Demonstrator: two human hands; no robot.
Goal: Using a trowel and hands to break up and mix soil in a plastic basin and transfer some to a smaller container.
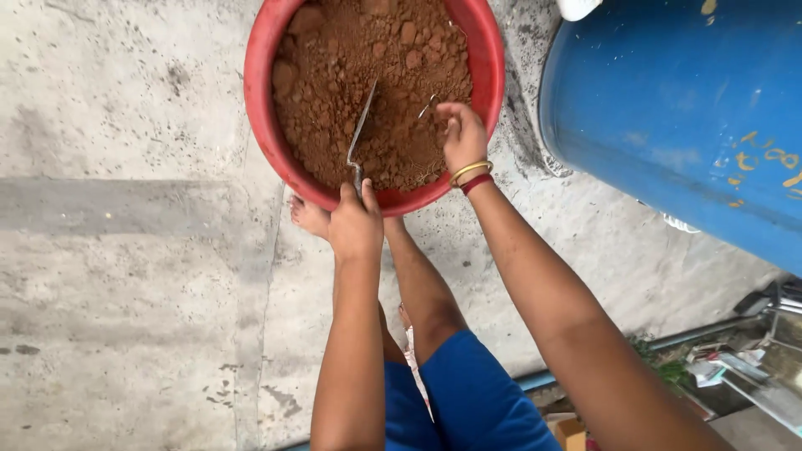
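My left hand (pixel 355 224) gripped a metal trowel (pixel 361 129) at the red basin's (pixel 261 100) near rim, its blade in brown soil (pixel 334 67); my right hand (pixel 462 134), fingers loosely curled and empty, rested on the soil's right side.

Left hand (pixel 355 224) grips trowel (pixel 362 125); right hand (pixel 462 134) in soil (pixel 334 67).

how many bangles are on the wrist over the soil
2, both on the right hand's wrist above the red tub: a gold bangle nearer the hand, and a red bangle just behind it. None shows on the left hand.
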